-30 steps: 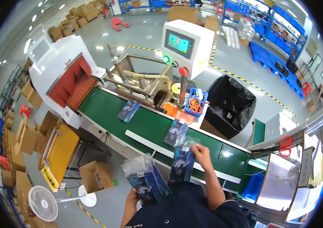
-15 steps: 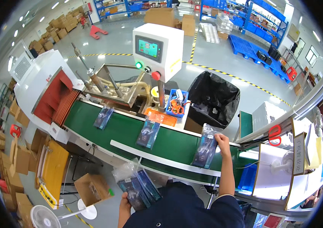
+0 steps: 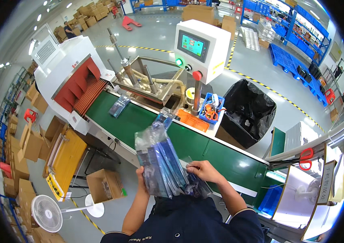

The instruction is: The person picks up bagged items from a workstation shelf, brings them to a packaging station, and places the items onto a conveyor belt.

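Note:
My left hand (image 3: 141, 179) is closed on the side of several flat blue-and-dark packages (image 3: 160, 164) in loose clear plastic film, fanned against each other in front of my chest. At their right edge my right hand (image 3: 205, 171) pinches another film-wrapped package (image 3: 198, 188), its lower part crumpled and close to my body. Beyond the bundle runs a green conveyor belt (image 3: 230, 162). One wrapped package (image 3: 119, 106) lies on it toward the left; a second package (image 3: 164, 120) lies mid-belt, partly covered by the held film.
A white machine with red curtain strips (image 3: 77, 83) stands at the belt's left end. Behind the belt are a control box (image 3: 202, 48), a blue bin of scissors (image 3: 211, 109), an orange tray (image 3: 193, 120) and a black-lined bin (image 3: 249, 109). An open carton (image 3: 105, 186) sits lower left.
My right hand has brought its package from over the belt in to the bundle at my chest. My left hand has raised the bundle. The whole view has shifted.

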A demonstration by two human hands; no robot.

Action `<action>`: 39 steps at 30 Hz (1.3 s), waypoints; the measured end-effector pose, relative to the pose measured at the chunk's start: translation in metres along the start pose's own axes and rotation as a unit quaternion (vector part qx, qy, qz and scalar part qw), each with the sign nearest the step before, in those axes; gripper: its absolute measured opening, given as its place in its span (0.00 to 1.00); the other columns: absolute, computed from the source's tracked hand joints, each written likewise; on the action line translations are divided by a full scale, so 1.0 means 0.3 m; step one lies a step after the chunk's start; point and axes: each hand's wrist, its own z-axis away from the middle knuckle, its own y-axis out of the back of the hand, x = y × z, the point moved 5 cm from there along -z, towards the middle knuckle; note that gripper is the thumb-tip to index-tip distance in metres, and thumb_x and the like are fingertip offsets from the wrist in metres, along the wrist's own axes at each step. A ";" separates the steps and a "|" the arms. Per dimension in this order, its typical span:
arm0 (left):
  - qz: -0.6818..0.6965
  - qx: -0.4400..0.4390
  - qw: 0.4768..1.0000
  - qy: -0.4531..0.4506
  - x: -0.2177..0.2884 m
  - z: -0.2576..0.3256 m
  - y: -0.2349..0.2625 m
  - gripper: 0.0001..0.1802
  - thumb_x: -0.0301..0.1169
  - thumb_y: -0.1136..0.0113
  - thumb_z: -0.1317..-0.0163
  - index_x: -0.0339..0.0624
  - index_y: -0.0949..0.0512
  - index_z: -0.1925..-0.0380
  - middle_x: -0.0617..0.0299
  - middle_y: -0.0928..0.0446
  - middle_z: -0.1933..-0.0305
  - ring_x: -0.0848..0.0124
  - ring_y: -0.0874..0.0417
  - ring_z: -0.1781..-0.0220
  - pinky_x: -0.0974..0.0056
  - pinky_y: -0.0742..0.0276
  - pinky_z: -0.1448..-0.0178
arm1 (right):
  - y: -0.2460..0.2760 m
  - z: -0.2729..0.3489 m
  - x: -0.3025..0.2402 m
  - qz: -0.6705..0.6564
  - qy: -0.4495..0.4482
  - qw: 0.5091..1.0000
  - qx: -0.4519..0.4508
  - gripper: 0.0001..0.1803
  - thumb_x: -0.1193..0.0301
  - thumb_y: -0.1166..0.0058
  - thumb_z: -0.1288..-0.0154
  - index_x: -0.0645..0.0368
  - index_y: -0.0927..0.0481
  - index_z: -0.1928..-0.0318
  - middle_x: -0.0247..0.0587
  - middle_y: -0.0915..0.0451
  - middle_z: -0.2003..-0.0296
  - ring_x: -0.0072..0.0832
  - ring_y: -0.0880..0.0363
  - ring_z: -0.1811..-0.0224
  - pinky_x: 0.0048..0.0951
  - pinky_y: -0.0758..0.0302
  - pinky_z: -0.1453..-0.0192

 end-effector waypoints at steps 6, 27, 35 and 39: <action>0.128 -0.067 0.990 0.006 0.102 0.012 -0.038 0.40 0.54 0.41 0.55 0.41 0.35 0.46 0.52 0.29 0.48 0.56 0.26 0.48 0.50 0.31 0.44 | 0.043 -0.028 0.027 -0.003 -0.078 0.996 0.044 0.11 0.69 0.49 0.41 0.65 0.22 0.65 0.47 0.21 0.71 0.35 0.21 0.69 0.29 0.27 0.63; 0.164 0.022 0.980 -0.111 0.253 0.143 0.052 0.32 0.53 0.52 0.43 0.45 0.36 0.45 0.59 0.30 0.48 0.63 0.29 0.47 0.58 0.31 0.43 | 0.259 -0.329 0.603 0.103 -0.199 0.868 0.443 0.19 0.62 0.50 0.43 0.69 0.23 0.74 0.56 0.26 0.81 0.43 0.25 0.77 0.39 0.31 0.68; 0.114 0.031 0.990 -0.080 0.124 0.346 0.304 0.33 0.52 0.51 0.44 0.43 0.38 0.43 0.56 0.31 0.48 0.62 0.30 0.48 0.52 0.33 0.44 | 0.155 -0.406 0.676 0.157 -0.338 0.787 0.492 0.19 0.55 0.54 0.39 0.59 0.20 0.68 0.50 0.31 0.60 0.48 0.26 0.62 0.43 0.29 0.58; 0.091 0.030 0.994 -0.059 0.093 0.346 0.309 0.34 0.51 0.50 0.44 0.42 0.39 0.43 0.55 0.31 0.49 0.62 0.30 0.48 0.49 0.34 0.45 | 0.132 -0.405 0.665 0.183 -0.360 0.773 0.488 0.21 0.54 0.54 0.39 0.60 0.22 0.63 0.51 0.29 0.61 0.48 0.25 0.62 0.43 0.29 0.58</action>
